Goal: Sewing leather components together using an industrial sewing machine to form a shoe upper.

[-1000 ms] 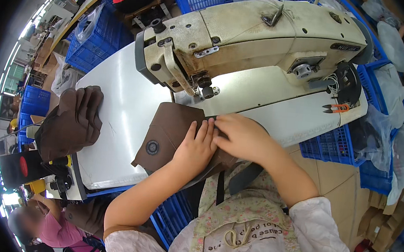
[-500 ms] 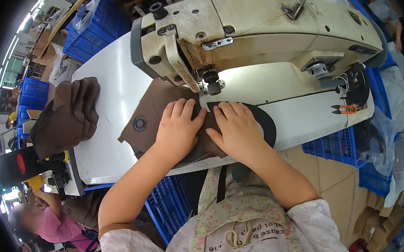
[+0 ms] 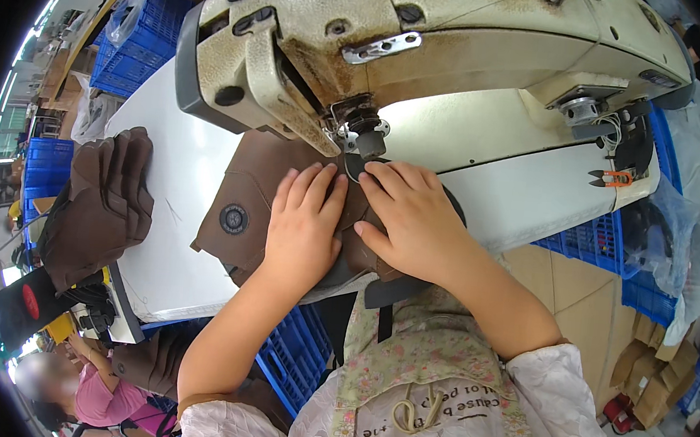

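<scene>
A brown fabric piece [image 3: 247, 178] with a round dark patch [image 3: 234, 219] lies on the white table under the presser foot [image 3: 363, 138] of a large cream sewing machine [image 3: 400, 31]. My left hand [image 3: 304, 219] lies flat on the fabric, fingers pointing toward the needle. My right hand [image 3: 411, 215] presses the fabric beside it, fingertips just below the presser foot. Both hands hold the cloth down on the machine bed; neither grips anything.
A stack of brown fabric pieces [image 3: 101, 205] lies at the table's left end. Blue plastic crates [image 3: 136, 42] stand behind and under the table. Orange-handled snips [image 3: 607, 178] rest on the right of the white table [image 3: 162, 269]. Another person [image 3: 81, 386] sits at lower left.
The view has come closer to the machine. Both hands have slid the brown fabric up toward the presser foot, fingertips now right at the needle.
</scene>
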Available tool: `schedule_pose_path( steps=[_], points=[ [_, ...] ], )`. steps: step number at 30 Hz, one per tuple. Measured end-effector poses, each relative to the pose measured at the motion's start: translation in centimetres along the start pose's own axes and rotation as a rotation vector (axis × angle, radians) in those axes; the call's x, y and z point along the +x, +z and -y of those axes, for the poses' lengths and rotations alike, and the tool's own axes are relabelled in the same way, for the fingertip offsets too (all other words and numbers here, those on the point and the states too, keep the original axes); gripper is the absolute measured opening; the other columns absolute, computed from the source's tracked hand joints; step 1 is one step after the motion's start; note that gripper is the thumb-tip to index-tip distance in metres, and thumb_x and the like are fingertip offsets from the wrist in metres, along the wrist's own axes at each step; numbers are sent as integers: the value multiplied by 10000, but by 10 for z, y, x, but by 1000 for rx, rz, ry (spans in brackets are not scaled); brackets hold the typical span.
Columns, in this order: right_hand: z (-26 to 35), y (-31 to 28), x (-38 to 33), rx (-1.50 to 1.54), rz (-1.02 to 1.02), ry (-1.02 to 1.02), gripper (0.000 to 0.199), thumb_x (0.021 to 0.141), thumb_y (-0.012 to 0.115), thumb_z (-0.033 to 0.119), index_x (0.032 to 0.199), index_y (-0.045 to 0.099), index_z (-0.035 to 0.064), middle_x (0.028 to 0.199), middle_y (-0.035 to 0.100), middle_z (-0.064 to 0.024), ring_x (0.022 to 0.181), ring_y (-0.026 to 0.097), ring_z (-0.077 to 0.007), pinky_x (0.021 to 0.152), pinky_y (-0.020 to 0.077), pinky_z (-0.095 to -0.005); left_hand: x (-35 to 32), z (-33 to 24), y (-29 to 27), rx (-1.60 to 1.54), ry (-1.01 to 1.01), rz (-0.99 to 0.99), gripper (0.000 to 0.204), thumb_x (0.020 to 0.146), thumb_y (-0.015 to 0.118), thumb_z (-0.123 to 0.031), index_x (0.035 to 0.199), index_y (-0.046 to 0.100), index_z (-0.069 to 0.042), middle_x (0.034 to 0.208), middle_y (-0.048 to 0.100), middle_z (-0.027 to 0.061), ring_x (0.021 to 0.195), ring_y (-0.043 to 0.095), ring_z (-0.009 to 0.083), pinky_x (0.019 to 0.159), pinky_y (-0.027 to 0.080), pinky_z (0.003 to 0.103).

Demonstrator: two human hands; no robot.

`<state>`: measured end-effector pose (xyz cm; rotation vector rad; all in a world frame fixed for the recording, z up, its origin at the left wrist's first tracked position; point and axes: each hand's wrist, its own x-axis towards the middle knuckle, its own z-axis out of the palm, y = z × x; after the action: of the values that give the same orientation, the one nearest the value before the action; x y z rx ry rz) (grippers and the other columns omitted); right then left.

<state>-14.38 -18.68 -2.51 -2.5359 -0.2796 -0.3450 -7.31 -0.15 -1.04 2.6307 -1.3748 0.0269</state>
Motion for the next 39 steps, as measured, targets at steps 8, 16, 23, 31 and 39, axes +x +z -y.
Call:
schedule_pose_path(
  steps=[8, 16, 23, 31, 39],
  points=[
    [1, 1, 1, -14, 21, 10, 539, 792, 702, 311, 1176, 622, -60, 1209, 571, -139, 1179, 477, -328, 1070, 354, -475, -1, -1, 3, -60, -72, 23, 715, 646, 677, 26, 1349, 548, -14, 1406, 490, 161, 1378, 400, 358, 1171, 291, 522],
    [4, 0, 2, -18, 31, 29, 542, 794, 700, 304, 1185, 616, -62, 1213, 565, -140, 1184, 476, -323, 1060, 362, -472, -1, -2, 3, -70, -65, 17, 728, 649, 676, 23, 1362, 533, -11, 1416, 478, 168, 1378, 397, 365, 1164, 310, 513],
    [4, -1, 4, -32, 49, 23, 542, 791, 702, 291, 1189, 612, -66, 1217, 563, -143, 1184, 480, -318, 1044, 381, -454, -2, -5, 6, -34, -62, -9, 737, 640, 677, 23, 1361, 528, 2, 1410, 479, 176, 1375, 398, 372, 1156, 324, 513],
    [2, -1, 4, -36, 50, 7, 538, 787, 703, 291, 1184, 621, -62, 1241, 564, -142, 1179, 484, -318, 1032, 394, -454, -1, -3, 9, -69, -70, -19, 736, 635, 669, 39, 1355, 523, 14, 1417, 489, 186, 1378, 404, 378, 1146, 343, 501],
    [1, -2, 4, -21, 62, 20, 534, 788, 698, 302, 1177, 634, -58, 1237, 584, -141, 1203, 486, -327, 1029, 403, -460, -2, -2, 7, -145, -89, 7, 723, 625, 667, 57, 1335, 537, 25, 1434, 493, 197, 1384, 404, 387, 1149, 341, 504]
  ],
)
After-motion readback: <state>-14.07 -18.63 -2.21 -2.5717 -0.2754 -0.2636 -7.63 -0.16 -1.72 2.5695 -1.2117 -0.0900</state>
